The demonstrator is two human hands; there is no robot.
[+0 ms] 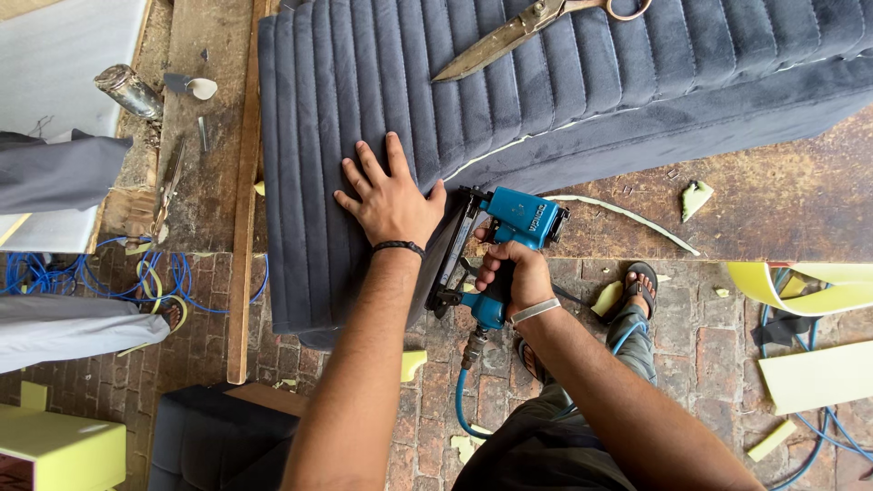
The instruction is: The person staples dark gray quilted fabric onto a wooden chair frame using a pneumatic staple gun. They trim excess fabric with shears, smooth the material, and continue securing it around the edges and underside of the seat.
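dark blue-grey ribbed velvet cushion (364, 100), bright blue staple gun (509, 227) with blue hose (459, 400), brass-toned scissors (518, 32), pale yellow foam scraps (818, 377), brown table (773, 200).

No packages, signs or screens are in view.

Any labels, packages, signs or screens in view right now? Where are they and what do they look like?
Printed marking: on the side of the blue staple gun held in the right hand; a short white strip of lettering on the blue body.
No packages, signs or screens in view.
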